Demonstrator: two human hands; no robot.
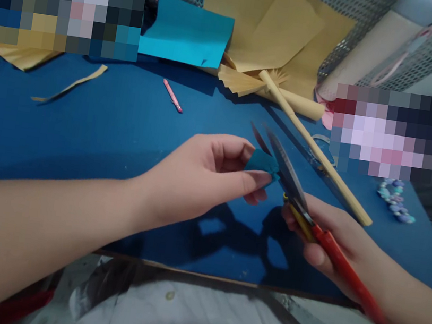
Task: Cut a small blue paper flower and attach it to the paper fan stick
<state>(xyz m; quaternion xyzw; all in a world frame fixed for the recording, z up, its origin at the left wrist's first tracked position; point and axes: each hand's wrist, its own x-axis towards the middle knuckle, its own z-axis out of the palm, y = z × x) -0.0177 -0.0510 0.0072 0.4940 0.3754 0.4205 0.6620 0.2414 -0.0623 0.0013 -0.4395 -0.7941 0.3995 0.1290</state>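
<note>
My left hand [206, 174] pinches a small folded piece of teal paper [262, 162] between thumb and fingers, above the blue table [95, 129]. My right hand [329, 242] grips red-handled scissors [299, 200]. Their blades are spread and meet the right edge of the teal piece. The scissor handle runs down to the right past my wrist.
A long rolled tan paper stick [314, 149] lies diagonally behind the scissors. A teal sheet [186, 32], tan sheets [275, 25] and a pleated tan fan [243, 80] lie at the back. A pink pen [172, 96], a tan strip [69, 85] and a bead bracelet [395, 200] rest on the table.
</note>
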